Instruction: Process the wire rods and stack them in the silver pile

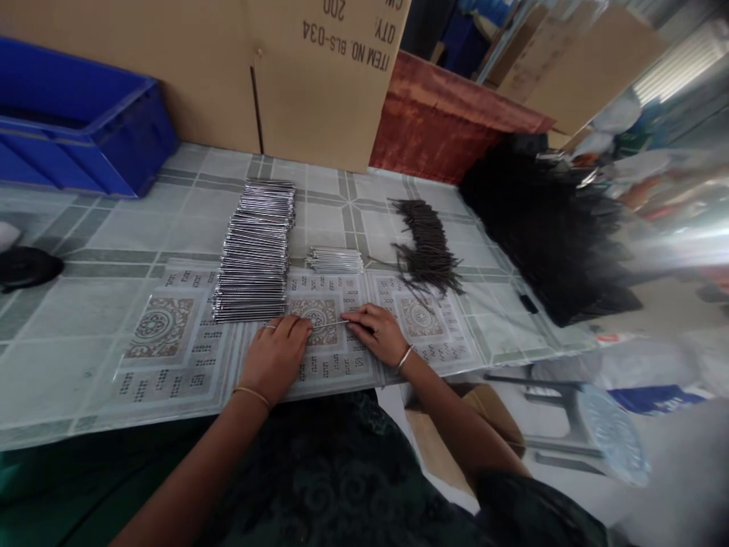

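A thin metal rod [330, 324] lies between my two hands over the patterned mat [162, 328]. My left hand [277, 353] holds its left end, fingers pressed together. At the rod's right end, the fingertips of my right hand [379, 330] pinch it. Beyond my left hand a long row of shiny ridged metal rods [254, 254] lies side by side. A smaller bundle of thin silvery rods [335, 260] sits past the mat's middle. Farther right is a pile of dark thin strips [427, 247].
A blue bin [85, 121] stands at the back left beside a large cardboard box [319, 91]. A big black heap [552, 228] covers the table's right end. A black round object [28, 267] lies far left. Below the right edge is a stool [612, 433].
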A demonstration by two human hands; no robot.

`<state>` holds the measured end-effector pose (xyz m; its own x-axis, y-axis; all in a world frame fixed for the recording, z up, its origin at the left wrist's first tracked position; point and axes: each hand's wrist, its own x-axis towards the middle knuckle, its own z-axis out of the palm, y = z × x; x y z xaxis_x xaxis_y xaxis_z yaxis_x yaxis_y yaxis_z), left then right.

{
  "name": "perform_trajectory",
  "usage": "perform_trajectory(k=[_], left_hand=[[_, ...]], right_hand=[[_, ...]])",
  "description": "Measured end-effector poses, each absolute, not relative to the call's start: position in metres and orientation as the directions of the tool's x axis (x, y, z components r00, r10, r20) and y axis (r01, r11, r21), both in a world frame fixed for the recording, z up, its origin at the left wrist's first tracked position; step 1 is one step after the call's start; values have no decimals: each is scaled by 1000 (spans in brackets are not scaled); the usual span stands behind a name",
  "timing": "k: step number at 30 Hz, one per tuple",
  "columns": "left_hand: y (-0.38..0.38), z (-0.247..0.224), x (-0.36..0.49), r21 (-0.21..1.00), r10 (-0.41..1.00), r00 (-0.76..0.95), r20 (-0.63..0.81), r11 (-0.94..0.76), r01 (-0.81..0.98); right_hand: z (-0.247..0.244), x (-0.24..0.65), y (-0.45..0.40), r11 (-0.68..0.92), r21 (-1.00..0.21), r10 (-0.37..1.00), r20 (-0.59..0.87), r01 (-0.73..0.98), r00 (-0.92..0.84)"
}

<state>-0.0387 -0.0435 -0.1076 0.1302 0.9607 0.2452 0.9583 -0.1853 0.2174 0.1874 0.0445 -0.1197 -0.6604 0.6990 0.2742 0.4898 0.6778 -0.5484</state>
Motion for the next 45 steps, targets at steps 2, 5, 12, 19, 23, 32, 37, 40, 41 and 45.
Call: perform_trajectory(k=[2, 5, 12, 19, 23, 32, 37, 40, 41, 45], left_hand=[[-44, -108, -39, 205, 960, 138, 245, -191, 960], [-45, -108, -39, 191, 959, 144, 246, -194, 962], [-47, -106, -39, 204, 963, 130, 235, -180, 962], [-48, -104, -39, 185, 962, 142, 232, -187, 965], [-47, -108, -40, 307, 954, 143, 265, -224, 925], [-66, -104, -43, 994, 898, -437, 51, -2, 113], [-77, -92, -49, 918, 807, -561, -184, -62, -391], [-82, -83, -55, 887, 757, -616, -218, -109, -448], [-84, -81, -56, 899, 740, -640, -207, -114, -423], [-90, -80, -61, 953, 701, -702, -123, -114, -280]], right_hand=[[-119, 188, 45, 684, -553, 691, 281, 476, -666], [-117, 188, 45, 703, -533, 675, 292, 471, -677], [-118, 188, 49, 745, -433, 642, 261, 507, -721], [-114, 187, 48, 771, -427, 599, 236, 472, -765], [-109, 170, 43, 793, -384, 572, 204, 472, -795], [-88, 117, 33, 733, -423, 656, 237, 532, -716], [-85, 92, 32, 777, -463, 591, 307, 426, -746], [-86, 76, 29, 825, -448, 515, 344, 345, -785], [-85, 72, 27, 842, -419, 490, 327, 341, -808], [-80, 65, 21, 875, -300, 443, 185, 379, -877]])
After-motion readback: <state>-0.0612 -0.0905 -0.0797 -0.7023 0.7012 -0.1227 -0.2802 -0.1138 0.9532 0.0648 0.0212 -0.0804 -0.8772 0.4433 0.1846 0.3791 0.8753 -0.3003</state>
